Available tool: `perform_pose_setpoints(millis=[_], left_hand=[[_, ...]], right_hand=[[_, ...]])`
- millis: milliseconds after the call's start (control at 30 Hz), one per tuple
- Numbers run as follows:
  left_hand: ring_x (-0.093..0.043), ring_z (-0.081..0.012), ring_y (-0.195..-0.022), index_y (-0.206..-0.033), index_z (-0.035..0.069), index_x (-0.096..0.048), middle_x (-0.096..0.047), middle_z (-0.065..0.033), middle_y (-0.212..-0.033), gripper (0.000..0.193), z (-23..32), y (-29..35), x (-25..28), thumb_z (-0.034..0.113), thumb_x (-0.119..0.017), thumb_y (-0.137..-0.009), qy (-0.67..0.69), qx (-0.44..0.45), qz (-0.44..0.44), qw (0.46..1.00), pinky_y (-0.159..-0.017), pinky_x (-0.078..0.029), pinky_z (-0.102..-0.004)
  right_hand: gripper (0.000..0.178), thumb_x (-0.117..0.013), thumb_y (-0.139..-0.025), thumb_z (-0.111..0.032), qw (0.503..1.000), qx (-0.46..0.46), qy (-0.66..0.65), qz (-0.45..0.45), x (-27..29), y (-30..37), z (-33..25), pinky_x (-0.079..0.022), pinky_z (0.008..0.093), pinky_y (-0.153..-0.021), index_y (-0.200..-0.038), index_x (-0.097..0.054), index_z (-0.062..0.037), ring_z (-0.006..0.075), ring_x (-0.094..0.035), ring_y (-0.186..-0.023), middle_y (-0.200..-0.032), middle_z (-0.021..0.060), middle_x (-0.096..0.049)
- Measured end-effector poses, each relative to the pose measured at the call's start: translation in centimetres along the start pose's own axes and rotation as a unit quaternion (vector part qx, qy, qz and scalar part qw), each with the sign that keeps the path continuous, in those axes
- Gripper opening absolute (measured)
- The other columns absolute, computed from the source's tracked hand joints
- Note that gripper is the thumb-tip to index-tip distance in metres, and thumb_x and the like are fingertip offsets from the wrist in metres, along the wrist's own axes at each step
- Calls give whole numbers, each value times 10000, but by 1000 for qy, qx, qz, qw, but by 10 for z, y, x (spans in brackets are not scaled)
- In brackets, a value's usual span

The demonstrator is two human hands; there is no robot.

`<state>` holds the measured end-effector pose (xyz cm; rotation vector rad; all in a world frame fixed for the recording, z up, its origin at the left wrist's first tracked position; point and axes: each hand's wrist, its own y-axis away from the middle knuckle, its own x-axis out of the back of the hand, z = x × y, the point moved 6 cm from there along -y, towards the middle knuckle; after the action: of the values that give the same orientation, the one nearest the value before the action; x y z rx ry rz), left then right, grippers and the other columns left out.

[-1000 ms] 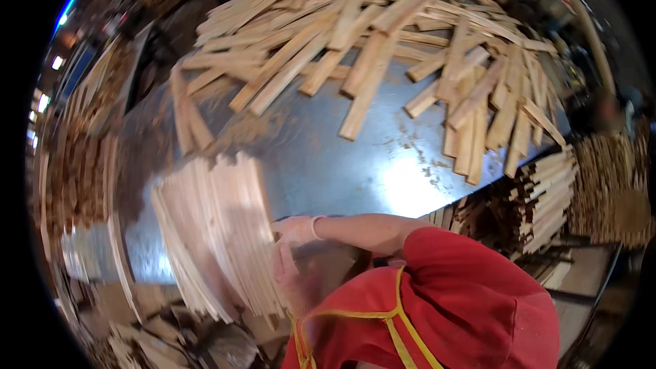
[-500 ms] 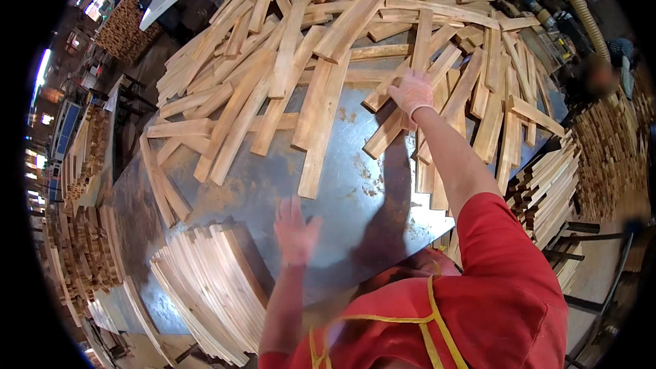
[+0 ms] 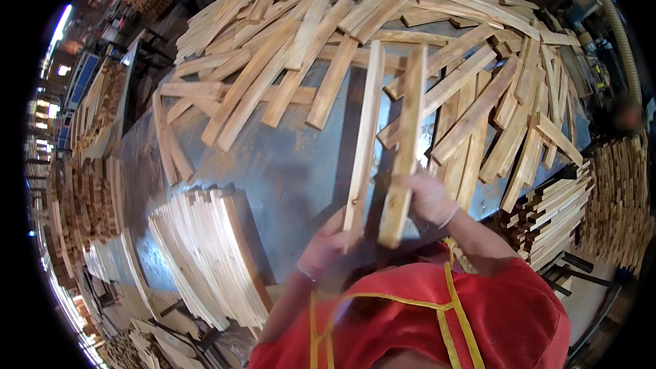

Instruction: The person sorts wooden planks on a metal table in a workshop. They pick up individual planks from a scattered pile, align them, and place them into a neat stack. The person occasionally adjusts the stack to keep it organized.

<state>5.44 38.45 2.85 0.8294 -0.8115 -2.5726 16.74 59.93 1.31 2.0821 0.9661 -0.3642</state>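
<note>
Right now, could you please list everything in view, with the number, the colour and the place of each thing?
Metal table: one, blue-grey, centre
Held pale board: one, cream, over the table
Held tan board: one, yellowish, right of the pale one
Loose boards: many, tan, far and right parts of the table
Row of boards: one, whitish, near left
Left stack: one, brown, left side
Right stack: one, brown, far right
Pile of strips: one, pale, beside the table's right edge
Hose: one, beige, upper right
Left hand: one, colour blurred, on the pale board
Right hand: one, whitish covering, on the tan board
Shirt: one, red with yellow trim, bottom
</note>
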Motion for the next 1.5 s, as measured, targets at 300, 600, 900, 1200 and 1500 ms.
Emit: perform_pose_setpoints(millis=[300, 600, 900, 1200, 1500], left_hand=[[-633, -158, -1056, -1669, 95, -368, -668, -66, -1187, 856, -113, 119, 57, 135, -749, -903, -89, -91, 202, 971, -914, -544, -326], [-647, -496, -1142, -1416, 52, -572, -653, -278, -1271, 654, -163, 256, 88, 185, -789, -814, -439, -145, 561, 687, -920, -557, -559], [-598, -515, -1243, -1465, 36, -544, -584, -298, -1435, 776, -119, 214, 75, 118, -830, -749, -543, -242, 478, 646, -1022, -519, -546], [-543, -441, -1305, -1500, 34, -532, -565, -226, -1435, 785, -22, 21, 29, 257, -812, -802, -687, -262, 294, 611, -1065, -454, -560], [-555, -358, -1351, -1549, 59, -515, -546, -174, -1514, 813, 86, -217, -57, 295, -801, -825, -711, -236, 217, 625, -1051, -470, -525]], right_hand=[[883, -778, -897, -387, 845, -141, 468, -220, -109, 18, 167, -552, 431, -1003, -1537, -388, 81, 343, -699, -1092, -1248, 221, -692], [885, -705, -907, -466, 757, -80, 599, -248, -259, 5, 292, -506, 485, -1097, -1480, -403, 136, 500, -666, -1251, -1300, 386, -676], [615, -693, -903, -410, 776, 102, 565, -262, -220, -38, 193, -525, 471, -1053, -1390, -619, -42, 407, -683, -1239, -1302, 238, -725], [719, -722, -875, -415, 714, 178, 502, 455, 148, -24, -174, -508, 493, -1089, -1417, -558, 28, 469, -637, -1282, -1364, 320, -655], [1000, -839, -799, -439, 826, 111, 318, 451, 228, -54, -160, -523, 427, -1060, -1569, -405, 30, 383, -675, -1265, -1361, 266, -689]])
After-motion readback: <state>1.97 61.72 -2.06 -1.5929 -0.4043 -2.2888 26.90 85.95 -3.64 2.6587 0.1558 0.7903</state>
